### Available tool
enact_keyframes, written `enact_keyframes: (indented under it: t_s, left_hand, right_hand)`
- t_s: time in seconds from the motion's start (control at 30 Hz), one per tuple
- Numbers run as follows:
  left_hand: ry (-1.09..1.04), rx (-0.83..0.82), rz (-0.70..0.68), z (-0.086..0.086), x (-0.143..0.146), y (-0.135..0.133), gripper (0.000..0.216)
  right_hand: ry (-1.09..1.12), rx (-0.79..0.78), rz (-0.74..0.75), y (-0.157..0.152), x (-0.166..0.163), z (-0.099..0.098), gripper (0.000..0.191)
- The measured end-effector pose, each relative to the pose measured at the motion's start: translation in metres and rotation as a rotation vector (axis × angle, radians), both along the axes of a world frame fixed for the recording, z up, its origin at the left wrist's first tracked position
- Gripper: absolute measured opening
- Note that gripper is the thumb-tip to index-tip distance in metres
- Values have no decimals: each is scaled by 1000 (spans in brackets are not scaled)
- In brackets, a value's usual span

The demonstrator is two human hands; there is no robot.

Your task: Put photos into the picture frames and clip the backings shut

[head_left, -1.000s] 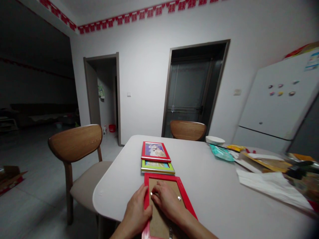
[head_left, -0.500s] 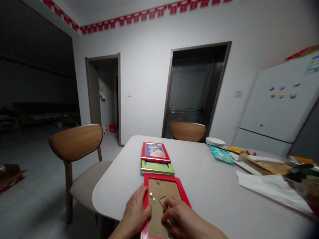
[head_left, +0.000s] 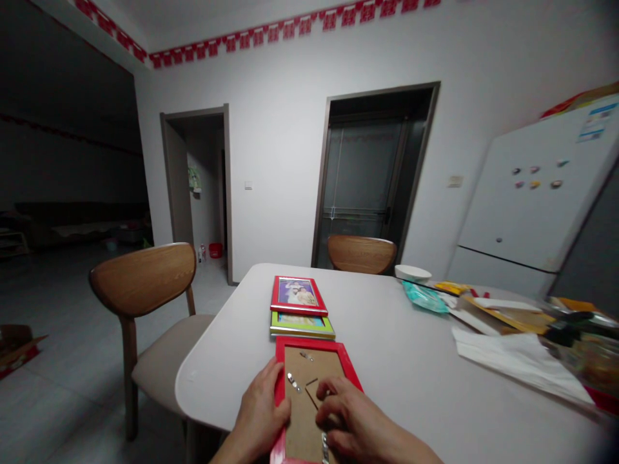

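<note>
A red picture frame point(head_left: 312, 344) lies face down at the table's near edge, its brown backing board point(head_left: 302, 412) facing up. Small metal clips point(head_left: 293, 382) are fixed on the board, and a thin slit outline shows near its middle. My left hand point(head_left: 258, 409) grips the frame's left edge, thumb on top. Over the board's right side, my right hand point(head_left: 355, 422) has its fingers curled together close to a lower metal clip point(head_left: 325, 448); what its fingertips pinch is hidden. Just beyond lie a lime-green picture frame point(head_left: 302, 332) and, partly on it, another red frame with a photo point(head_left: 297, 293).
The white table point(head_left: 411, 386) carries a white bowl point(head_left: 412, 274), a teal packet point(head_left: 425, 297), white paper point(head_left: 520, 364) and other clutter at the right. A wooden chair point(head_left: 145, 277) stands left, another chair point(head_left: 362, 254) at the far side.
The view has shifted slightly. My right hand has moved a little on the board, and more of the lower metal clip now shows. My left hand keeps its grip.
</note>
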State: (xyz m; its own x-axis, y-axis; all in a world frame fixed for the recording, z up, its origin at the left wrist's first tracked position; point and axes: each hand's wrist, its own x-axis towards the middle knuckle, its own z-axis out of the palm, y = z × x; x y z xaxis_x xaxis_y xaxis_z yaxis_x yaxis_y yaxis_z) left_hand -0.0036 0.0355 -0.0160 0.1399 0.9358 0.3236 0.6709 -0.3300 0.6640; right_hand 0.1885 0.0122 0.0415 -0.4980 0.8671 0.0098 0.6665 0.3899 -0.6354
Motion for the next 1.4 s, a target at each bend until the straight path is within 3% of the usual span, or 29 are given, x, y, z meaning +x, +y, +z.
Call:
enact_keyframes:
  t_s: [0.23, 0.6, 0.7, 0.9, 1.4]
  left_hand:
    - [-36, -5, -5, -1, 0, 1, 49]
    - [-37, -2, -26, 6, 1, -2, 46]
    - [-34, 3, -19, 7, 1, -2, 45]
    - [-19, 25, -20, 10, 2, -4, 42]
    - [-23, 41, -39, 11, 2, -5, 39]
  right_hand:
    - [-31, -49, 42, -10, -5, 8, 34]
    - [54, -69, 33, -5, -2, 2, 30]
    - [48, -28, -3, -3, 1, -4, 35]
    - [60, 97, -45, 2, 3, -18, 27]
    - [-82, 178, -155, 5, 0, -20, 29]
